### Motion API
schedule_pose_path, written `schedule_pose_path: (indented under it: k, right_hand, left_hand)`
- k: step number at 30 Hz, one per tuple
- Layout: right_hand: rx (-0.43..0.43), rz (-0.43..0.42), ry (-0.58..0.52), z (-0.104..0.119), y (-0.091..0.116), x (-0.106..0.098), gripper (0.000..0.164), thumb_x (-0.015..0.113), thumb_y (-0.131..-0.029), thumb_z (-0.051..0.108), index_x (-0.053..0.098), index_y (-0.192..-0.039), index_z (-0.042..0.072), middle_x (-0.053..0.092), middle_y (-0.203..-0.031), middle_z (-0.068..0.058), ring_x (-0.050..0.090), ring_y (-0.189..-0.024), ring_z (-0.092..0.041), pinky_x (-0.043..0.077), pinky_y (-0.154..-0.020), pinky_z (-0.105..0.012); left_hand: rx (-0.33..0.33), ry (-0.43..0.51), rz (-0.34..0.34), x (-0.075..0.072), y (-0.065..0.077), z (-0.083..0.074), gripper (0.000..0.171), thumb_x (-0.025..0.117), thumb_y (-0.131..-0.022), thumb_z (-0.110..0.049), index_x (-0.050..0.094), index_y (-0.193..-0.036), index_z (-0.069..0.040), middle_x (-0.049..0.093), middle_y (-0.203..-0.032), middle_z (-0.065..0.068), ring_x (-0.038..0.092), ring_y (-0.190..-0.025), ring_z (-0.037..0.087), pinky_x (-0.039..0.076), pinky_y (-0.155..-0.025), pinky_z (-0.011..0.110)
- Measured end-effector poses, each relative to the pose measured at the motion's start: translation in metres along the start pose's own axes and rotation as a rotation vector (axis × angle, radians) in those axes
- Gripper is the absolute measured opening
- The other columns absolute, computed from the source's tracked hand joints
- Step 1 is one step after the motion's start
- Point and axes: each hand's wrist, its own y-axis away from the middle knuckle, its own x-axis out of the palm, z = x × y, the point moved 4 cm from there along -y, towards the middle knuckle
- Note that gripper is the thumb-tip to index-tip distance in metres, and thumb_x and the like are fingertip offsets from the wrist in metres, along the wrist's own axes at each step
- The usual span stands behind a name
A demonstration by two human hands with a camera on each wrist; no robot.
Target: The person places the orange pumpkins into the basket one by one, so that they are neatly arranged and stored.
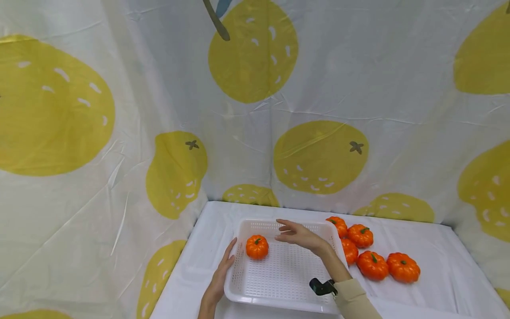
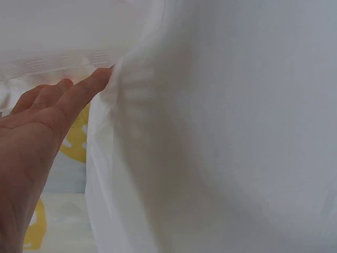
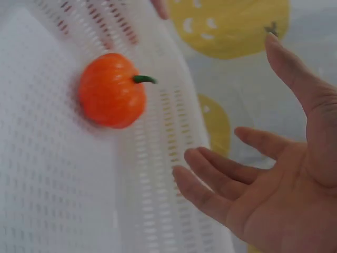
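Note:
One small orange pumpkin [image 1: 257, 247] with a green stem sits in the left back part of a white perforated plastic basket [image 1: 295, 270]. Against the basket's left outer side rests my left hand [image 1: 220, 275], its fingers extended along the wall. My right hand [image 1: 299, 235] hovers above the basket, to the right of the pumpkin, with its fingers spread and nothing held. In the right wrist view the same pumpkin [image 3: 112, 90] lies near the basket wall, apart from the right hand [image 3: 274, 195]. The left wrist view shows the left hand [image 2: 42, 121] touching the basket's edge.
Several more orange pumpkins [image 1: 373, 266] stand on the white-covered table [image 1: 442, 283], just right of the basket. A dark strap-like device [image 1: 322, 287] is on the right wrist. Cloth curtains [image 1: 239, 133] with yellow fruit prints hang behind and at the left.

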Motion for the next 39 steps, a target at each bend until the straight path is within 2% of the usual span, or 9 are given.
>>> schedule_pose_path:
  k: [5, 10, 14, 19, 23, 26, 29, 34, 39]
  right_hand:
    - [-0.049, -0.037, -0.051, 0.012, 0.042, -0.034, 0.063, 0.061, -0.094, 0.035, 0.033, -0.149, 0.029, 0.041, -0.151, -0.014, 0.039, -0.139, -0.033, 0.035, -0.110, -0.056]
    - [-0.066, -0.111, -0.036, 0.004, 0.081, -0.056, 0.063, 0.061, -0.094, 0.032, 0.030, -0.149, 0.033, 0.040, -0.152, -0.012, 0.036, -0.141, -0.035, 0.039, -0.109, -0.051]
    - [-0.061, -0.216, 0.073, -0.005, 0.108, -0.072, 0.064, 0.062, -0.093, 0.035, 0.031, -0.149, 0.033, 0.043, -0.149, -0.008, 0.039, -0.139, -0.035, 0.044, -0.105, -0.048]
    - [-0.027, -0.396, 0.238, -0.021, 0.145, -0.096, 0.067, 0.064, -0.090, 0.044, 0.032, -0.148, 0.035, 0.047, -0.146, -0.003, 0.047, -0.133, -0.032, 0.049, -0.097, -0.034]
    - [0.007, -0.558, 0.344, -0.040, 0.176, -0.116, 0.078, 0.066, -0.088, 0.045, 0.026, -0.153, 0.028, 0.045, -0.147, -0.013, 0.045, -0.130, -0.037, 0.047, -0.099, -0.040]
    - [0.094, -0.639, 0.383, -0.060, 0.202, -0.132, 0.086, 0.066, -0.088, 0.047, 0.019, -0.155, 0.021, 0.037, -0.149, -0.024, 0.037, -0.129, -0.044, 0.038, -0.100, -0.059]
    - [0.221, -0.680, 0.426, -0.088, 0.229, -0.151, 0.093, 0.062, -0.089, 0.052, 0.010, -0.156, 0.014, 0.029, -0.146, -0.034, 0.031, -0.126, -0.052, 0.033, -0.091, -0.073]
    - [0.424, -0.661, 0.477, -0.140, 0.271, -0.179, 0.101, 0.054, -0.090, 0.059, 0.000, -0.153, 0.001, 0.023, -0.138, -0.045, 0.028, -0.119, -0.059, 0.033, -0.086, -0.076]
    - [0.620, -0.651, 0.368, -0.183, 0.297, -0.185, 0.107, 0.053, -0.089, 0.063, -0.004, -0.150, -0.005, 0.021, -0.140, -0.045, 0.028, -0.123, -0.056, 0.032, -0.098, -0.071]
  left_hand:
    - [0.035, 0.024, 0.005, 0.001, 0.002, -0.003, 0.048, 0.029, -0.103, -0.043, 0.019, -0.151, -0.044, 0.002, -0.165, -0.005, -0.005, -0.151, 0.034, -0.006, -0.112, 0.070]
    - [0.039, 0.025, 0.018, 0.001, 0.002, -0.004, 0.049, 0.029, -0.103, -0.043, 0.017, -0.151, -0.043, 0.001, -0.165, -0.004, -0.004, -0.151, 0.033, -0.004, -0.113, 0.070]
    - [0.031, 0.020, 0.013, 0.001, 0.000, -0.004, 0.048, 0.028, -0.103, -0.044, 0.018, -0.151, -0.045, 0.001, -0.165, -0.006, -0.003, -0.151, 0.033, -0.002, -0.113, 0.070]
    - [0.024, 0.006, 0.016, 0.002, 0.000, -0.004, 0.049, 0.027, -0.104, -0.043, 0.016, -0.151, -0.045, 0.000, -0.165, -0.004, -0.002, -0.151, 0.035, 0.001, -0.113, 0.069]
    - [0.002, -0.012, 0.007, 0.002, 0.002, -0.004, 0.049, 0.027, -0.103, -0.045, 0.016, -0.150, -0.047, 0.000, -0.165, -0.005, 0.001, -0.151, 0.034, 0.009, -0.115, 0.065]
    - [-0.015, -0.029, 0.009, 0.002, 0.003, -0.004, 0.048, 0.027, -0.103, -0.047, 0.016, -0.150, -0.048, 0.001, -0.165, -0.007, 0.004, -0.150, 0.032, 0.016, -0.115, 0.059]
    - [-0.018, -0.038, 0.015, 0.001, 0.002, -0.004, 0.048, 0.026, -0.103, -0.048, 0.016, -0.150, -0.048, 0.001, -0.165, -0.006, 0.008, -0.149, 0.032, 0.025, -0.113, 0.049]
    - [-0.013, -0.049, 0.020, 0.000, 0.002, -0.003, 0.049, 0.025, -0.103, -0.047, 0.015, -0.151, -0.046, 0.001, -0.165, -0.003, 0.010, -0.148, 0.033, 0.026, -0.110, 0.044]
    - [-0.014, -0.059, 0.022, 0.000, 0.002, -0.004, 0.050, 0.025, -0.103, -0.048, 0.014, -0.152, -0.044, -0.001, -0.165, 0.000, 0.009, -0.148, 0.036, 0.024, -0.112, 0.053]
